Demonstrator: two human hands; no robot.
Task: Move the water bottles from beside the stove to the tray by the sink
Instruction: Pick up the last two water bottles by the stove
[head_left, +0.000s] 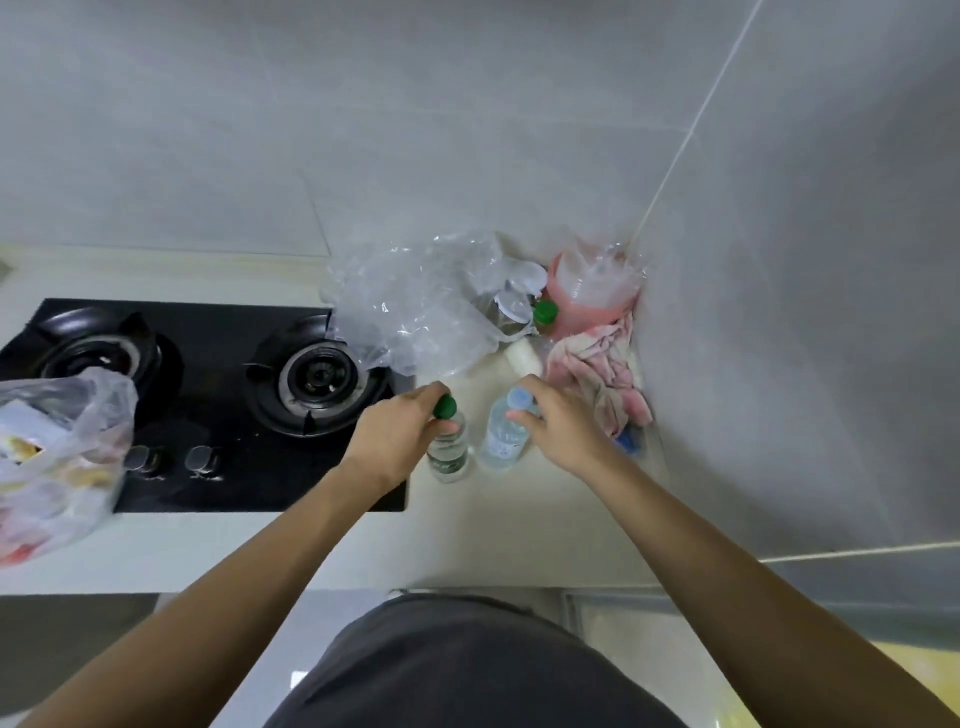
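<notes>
The left hand (397, 434) is closed around the neck of the green-capped water bottle (448, 447), fingers wrapped just under the green cap, thumb pressed on the near side; the bottle stands upright on the pale countertop (519, 525), just right of the black gas stove (218, 405). The right hand (563, 428) is curled around the upper part of the blue-capped water bottle (503, 434), fingertips on its shoulder just below the pale blue cap; whether the grasp is fully tight cannot be told; this bottle also stands on the counter, just beside the green-capped one and to its right, the two close but apart.

Farther back, a crumpled clear plastic bag (426, 306) lies over the stove's far right corner; right of it stand a small green-lidded bottle (544, 313) and a white cylinder (523, 357) lying on its side; in the far corner sits a pink container (592, 299) wrapped in clear film, with a pink and white cloth (605, 374) bunched in front of it against the grey tiled wall (779, 312). At the left edge, a plastic bag of groceries (57, 457) rests on the near left part of the stove.
</notes>
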